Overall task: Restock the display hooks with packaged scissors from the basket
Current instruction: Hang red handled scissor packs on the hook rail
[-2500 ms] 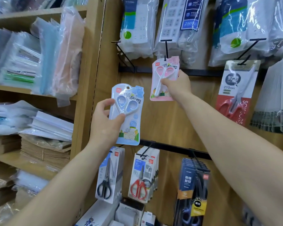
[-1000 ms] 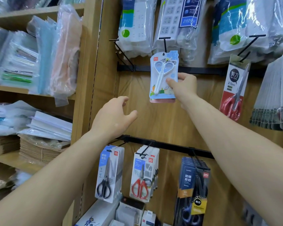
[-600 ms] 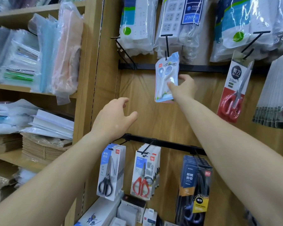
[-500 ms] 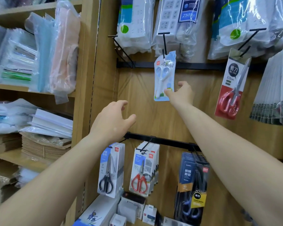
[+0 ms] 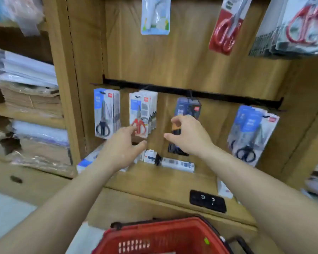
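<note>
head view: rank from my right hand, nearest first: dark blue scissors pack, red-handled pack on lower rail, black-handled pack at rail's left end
1. dark blue scissors pack, behind the right hand
2. red-handled pack, to its left
3. black-handled pack, left end of rail

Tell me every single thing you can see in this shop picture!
light blue scissors pack: one, top middle hook.
red scissors pack: one, red and white, hanging to its right.
grey stack: several packs with red scissors, top right corner.
rail: one, black, across the wooden panel.
black-handled packs: a stack, blue-white, rail's leftmost hook.
red-handled packs: a stack, second hook.
dark packs: a stack, navy, third hook.
blue packs: a stack, rightmost hook.
small boxes: several, white, shelf below.
basket: one, red, bottom edge.
paper stacks: several, white and brown, left shelves.
left hand: empty, before the red-handled packs.
right hand: empty, before the dark packs.
</note>
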A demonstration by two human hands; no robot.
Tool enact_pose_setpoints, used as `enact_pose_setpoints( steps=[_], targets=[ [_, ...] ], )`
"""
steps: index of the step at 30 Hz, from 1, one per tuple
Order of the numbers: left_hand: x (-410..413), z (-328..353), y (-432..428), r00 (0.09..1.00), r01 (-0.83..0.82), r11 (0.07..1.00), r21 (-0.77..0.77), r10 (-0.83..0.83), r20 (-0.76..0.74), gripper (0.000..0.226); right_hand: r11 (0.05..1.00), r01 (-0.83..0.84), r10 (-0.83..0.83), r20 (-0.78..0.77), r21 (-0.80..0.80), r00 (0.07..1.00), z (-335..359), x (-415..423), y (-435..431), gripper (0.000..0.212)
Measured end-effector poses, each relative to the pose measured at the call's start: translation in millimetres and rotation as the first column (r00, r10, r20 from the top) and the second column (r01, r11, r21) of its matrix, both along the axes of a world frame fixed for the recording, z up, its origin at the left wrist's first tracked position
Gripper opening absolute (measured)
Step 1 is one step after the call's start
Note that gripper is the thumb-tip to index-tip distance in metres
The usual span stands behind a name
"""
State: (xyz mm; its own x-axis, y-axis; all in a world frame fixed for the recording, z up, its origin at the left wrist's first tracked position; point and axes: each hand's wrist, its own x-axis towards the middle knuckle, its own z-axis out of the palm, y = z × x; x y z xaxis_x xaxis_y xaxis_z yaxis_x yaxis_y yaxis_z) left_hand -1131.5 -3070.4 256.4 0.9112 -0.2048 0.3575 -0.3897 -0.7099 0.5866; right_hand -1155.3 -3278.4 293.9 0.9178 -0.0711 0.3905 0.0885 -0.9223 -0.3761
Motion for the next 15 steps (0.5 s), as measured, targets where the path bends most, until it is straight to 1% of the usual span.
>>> enact_pose_setpoints(
  steps=[3, 5, 10, 15],
  targets=[
    [-30.8, -67.2, -13.8, 0.989, 0.054, 0.997, 0.058, -0.046, -0.139, 0.052, 0.993, -0.002, -0.013, -0.125, -0.114, 0.992, -72.8, -37.2, -10.9, 0.057],
    [-50.8, -121.9, -19.6, 0.97, 0.092, 0.989, 0.115, -0.063, -0.236, 0.058, 0.989, -0.016, -0.015, -0.21, -0.146, 0.978, -127.7, -60.9, -18.7, 0.057],
    [-103.9, -252.8, -27.5, 0.88, 0.197, 0.947, 0.255, -0.056, -0.472, 0.067, 0.996, 0.026, -0.061, -0.457, -0.083, 0.887, -262.7, -111.3, -36.7, 0.06],
    [-129.4, -359.7, -29.1, 0.755, 0.27, 0.902, 0.337, 0.019, -0.656, 0.075, 0.995, 0.102, -0.073, -0.682, 0.002, 0.727, -383.7, -134.9, -53.3, 0.064]
  ],
)
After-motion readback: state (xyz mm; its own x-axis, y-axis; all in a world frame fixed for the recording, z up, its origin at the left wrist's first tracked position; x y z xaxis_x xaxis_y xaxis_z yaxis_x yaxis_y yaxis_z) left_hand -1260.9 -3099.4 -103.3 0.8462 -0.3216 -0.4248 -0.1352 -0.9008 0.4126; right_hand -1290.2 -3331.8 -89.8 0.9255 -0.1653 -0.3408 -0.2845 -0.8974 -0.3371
